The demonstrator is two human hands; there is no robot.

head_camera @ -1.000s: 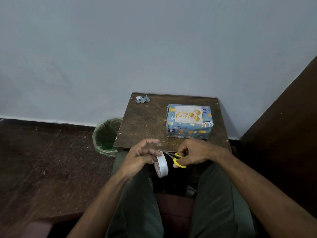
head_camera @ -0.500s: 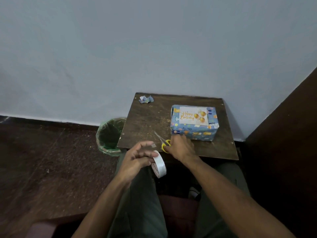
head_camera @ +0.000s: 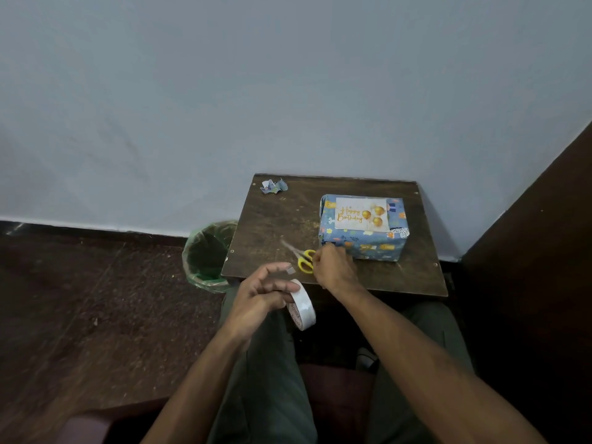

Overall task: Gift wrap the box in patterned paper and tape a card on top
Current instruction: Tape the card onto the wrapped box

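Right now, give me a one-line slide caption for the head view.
Left hand holds tape roll with a cut tape piece on a fingertip; right hand rests at yellow-handled scissors beside wrapped box.

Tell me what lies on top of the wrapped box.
A Happy Birthday card with gold balloons lies flat on the wrapped box. Any tape holding it can't be made out; the paper beneath the card is covered.

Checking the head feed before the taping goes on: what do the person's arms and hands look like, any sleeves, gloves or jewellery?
Both forearms are bare to the frame's bottom edge, with no sleeve in view. The left hand and right hand wear no gloves; no rings, watch or wristband show. Below the arms, the lap is in dark olive-green trousers.
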